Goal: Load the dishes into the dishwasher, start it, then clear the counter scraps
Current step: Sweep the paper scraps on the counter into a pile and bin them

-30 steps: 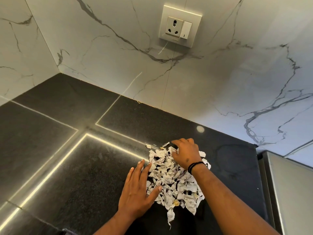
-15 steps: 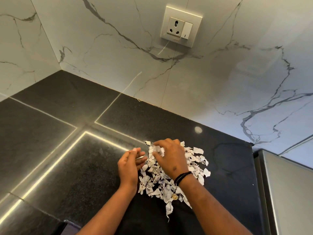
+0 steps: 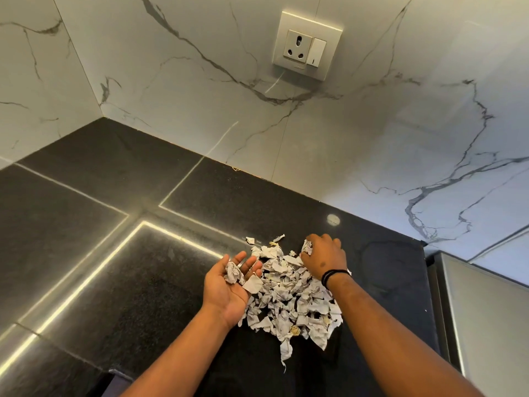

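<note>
A heap of torn white paper scraps (image 3: 289,296) lies on the black counter (image 3: 114,267). My left hand (image 3: 229,285) is turned palm up at the heap's left edge, fingers straight, with a few crumpled scraps resting on the palm. My right hand (image 3: 325,257), with a black band at the wrist, is at the heap's far right corner, fingers curled round a small wad of scraps. A few loose pieces lie just beyond the heap toward the wall.
A marble-patterned wall runs behind the counter, with a socket and switch plate (image 3: 307,50) high up. A steel appliance top (image 3: 481,316) adjoins the counter on the right. The counter's front edge shows at bottom left.
My left hand has turned palm up and now carries scraps. My right hand has shifted right to the heap's far corner and closed on a wad.
</note>
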A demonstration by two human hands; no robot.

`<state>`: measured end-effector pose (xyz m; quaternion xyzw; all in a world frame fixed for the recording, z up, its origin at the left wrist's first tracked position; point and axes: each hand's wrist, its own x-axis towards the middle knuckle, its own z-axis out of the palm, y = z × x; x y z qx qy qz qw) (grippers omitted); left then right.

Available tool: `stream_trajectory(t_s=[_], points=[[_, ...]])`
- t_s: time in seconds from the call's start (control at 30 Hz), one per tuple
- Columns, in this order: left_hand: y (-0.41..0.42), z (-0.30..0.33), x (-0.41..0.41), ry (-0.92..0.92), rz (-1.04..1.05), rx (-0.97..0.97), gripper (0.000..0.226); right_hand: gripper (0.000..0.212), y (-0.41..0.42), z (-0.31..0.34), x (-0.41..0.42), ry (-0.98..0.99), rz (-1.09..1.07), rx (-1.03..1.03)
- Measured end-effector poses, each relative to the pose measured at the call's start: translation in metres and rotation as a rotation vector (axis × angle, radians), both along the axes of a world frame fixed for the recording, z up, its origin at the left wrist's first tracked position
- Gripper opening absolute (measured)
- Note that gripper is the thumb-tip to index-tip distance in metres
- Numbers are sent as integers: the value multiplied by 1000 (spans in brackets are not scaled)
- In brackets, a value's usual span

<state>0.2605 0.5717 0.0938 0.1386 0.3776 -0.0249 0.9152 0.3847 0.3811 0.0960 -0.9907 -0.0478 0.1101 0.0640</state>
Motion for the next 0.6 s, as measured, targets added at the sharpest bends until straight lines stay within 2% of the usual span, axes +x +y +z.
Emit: stream_trajectory(t_s=[0.07,0.23,0.37,0.43,0.53,0.6], points=[[-1,-2,1,-11,-12,1,42,29,-2,-9,-1,-35,20,-14],[-1,-8,2,-37,-39,-4,48,22,-2,-13,-7,-175,-11,0],[-3,-11,5,-55,-23,-1,55,21,20,9,-27,-300,-46,310],[-6,-13,7,-64,-29,3,58,22,39,18,-49,-307,8,458],[-9,-11,10,-88,-50,-20,57,26,64,19,-77,-205,128,589],[-10,-9,11,-99,-65,-18,54,31,71,16,-80,-152,128,661]])
